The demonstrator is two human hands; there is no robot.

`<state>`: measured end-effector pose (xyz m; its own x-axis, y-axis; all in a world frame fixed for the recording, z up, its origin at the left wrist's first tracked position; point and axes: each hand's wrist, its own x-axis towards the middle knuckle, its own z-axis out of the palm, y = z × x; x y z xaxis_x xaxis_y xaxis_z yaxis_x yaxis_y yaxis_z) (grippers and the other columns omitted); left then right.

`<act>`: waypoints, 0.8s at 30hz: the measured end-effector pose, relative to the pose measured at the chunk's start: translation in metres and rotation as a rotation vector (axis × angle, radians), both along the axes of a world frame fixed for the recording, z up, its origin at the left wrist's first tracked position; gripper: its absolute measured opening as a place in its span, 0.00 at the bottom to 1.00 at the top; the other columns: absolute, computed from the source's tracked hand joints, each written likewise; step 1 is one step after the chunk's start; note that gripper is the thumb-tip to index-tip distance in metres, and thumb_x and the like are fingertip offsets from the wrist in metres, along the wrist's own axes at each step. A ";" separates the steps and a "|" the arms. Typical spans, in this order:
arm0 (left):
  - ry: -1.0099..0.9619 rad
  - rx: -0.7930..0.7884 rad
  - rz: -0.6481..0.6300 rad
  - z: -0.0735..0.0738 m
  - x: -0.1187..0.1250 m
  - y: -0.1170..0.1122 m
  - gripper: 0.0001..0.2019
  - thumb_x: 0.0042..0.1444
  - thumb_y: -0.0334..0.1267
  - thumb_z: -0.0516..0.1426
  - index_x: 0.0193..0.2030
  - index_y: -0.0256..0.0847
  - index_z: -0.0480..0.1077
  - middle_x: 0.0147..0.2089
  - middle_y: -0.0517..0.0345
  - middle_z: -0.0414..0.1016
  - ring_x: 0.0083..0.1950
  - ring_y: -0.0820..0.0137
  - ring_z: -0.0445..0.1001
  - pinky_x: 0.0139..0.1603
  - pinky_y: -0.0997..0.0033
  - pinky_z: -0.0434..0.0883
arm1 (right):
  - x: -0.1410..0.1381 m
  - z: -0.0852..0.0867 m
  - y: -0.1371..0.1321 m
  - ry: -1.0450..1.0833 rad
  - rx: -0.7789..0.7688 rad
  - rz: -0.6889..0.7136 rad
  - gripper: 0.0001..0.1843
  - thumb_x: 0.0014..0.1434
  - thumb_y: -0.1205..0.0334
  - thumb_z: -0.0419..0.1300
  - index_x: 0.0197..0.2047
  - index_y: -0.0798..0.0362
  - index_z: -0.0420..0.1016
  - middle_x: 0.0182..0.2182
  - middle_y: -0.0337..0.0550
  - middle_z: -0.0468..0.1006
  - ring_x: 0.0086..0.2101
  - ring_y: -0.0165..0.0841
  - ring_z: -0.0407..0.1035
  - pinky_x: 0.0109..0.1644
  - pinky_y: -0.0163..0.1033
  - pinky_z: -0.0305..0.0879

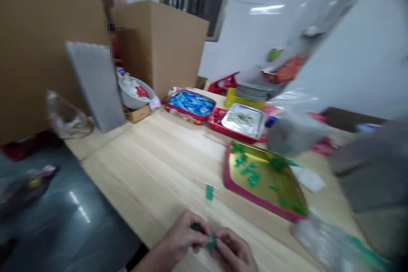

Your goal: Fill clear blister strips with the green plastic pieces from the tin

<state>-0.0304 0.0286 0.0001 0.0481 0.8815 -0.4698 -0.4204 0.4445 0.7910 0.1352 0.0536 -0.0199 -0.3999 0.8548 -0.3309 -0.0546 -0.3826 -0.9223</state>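
In the head view, the left hand (180,238) and right hand (232,250) meet at bottom centre, both curled closed, fingertips gripping a small green piece (211,242) between them; a steady fingertip pinch suits something this small. Another green piece (209,192) lies just ahead on the pale wooden table (143,170), beside a red-rimmed gold tray (251,199) holding more. A blue-filled tin (190,104) sits beyond, cardboard boxes (159,46) stand upper left, and a grey floor (63,221) shows lower left.
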 end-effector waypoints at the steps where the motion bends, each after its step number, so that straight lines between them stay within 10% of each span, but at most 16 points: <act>1: 0.012 -0.002 -0.025 -0.001 0.001 0.002 0.09 0.30 0.26 0.57 0.25 0.37 0.69 0.21 0.65 0.68 0.18 0.79 0.59 0.18 0.76 0.51 | 0.000 0.000 0.001 0.029 -0.014 -0.017 0.16 0.42 0.51 0.69 0.25 0.54 0.72 0.21 0.39 0.72 0.25 0.32 0.69 0.29 0.36 0.66; 7: 0.160 0.040 -0.089 -0.004 0.007 0.023 0.08 0.34 0.28 0.55 0.27 0.37 0.67 0.19 0.68 0.63 0.16 0.80 0.55 0.16 0.77 0.50 | -0.005 -0.001 0.015 0.031 0.073 -0.093 0.14 0.45 0.55 0.66 0.26 0.56 0.70 0.20 0.37 0.70 0.21 0.27 0.64 0.26 0.32 0.60; 14: 0.848 0.337 -0.083 -0.014 0.005 0.075 0.07 0.37 0.24 0.53 0.23 0.38 0.68 0.23 0.63 0.67 0.28 0.74 0.65 0.32 0.76 0.61 | -0.020 -0.016 0.061 -0.296 0.375 -0.161 0.02 0.46 0.66 0.55 0.25 0.53 0.63 0.19 0.35 0.67 0.20 0.29 0.63 0.24 0.31 0.57; 24: 0.957 0.294 -0.059 -0.022 0.008 0.093 0.08 0.38 0.23 0.53 0.21 0.40 0.67 0.24 0.61 0.68 0.31 0.69 0.66 0.36 0.72 0.59 | -0.029 -0.004 0.075 -0.754 0.615 -0.092 0.09 0.46 0.74 0.49 0.25 0.54 0.69 0.21 0.40 0.73 0.25 0.31 0.67 0.30 0.32 0.56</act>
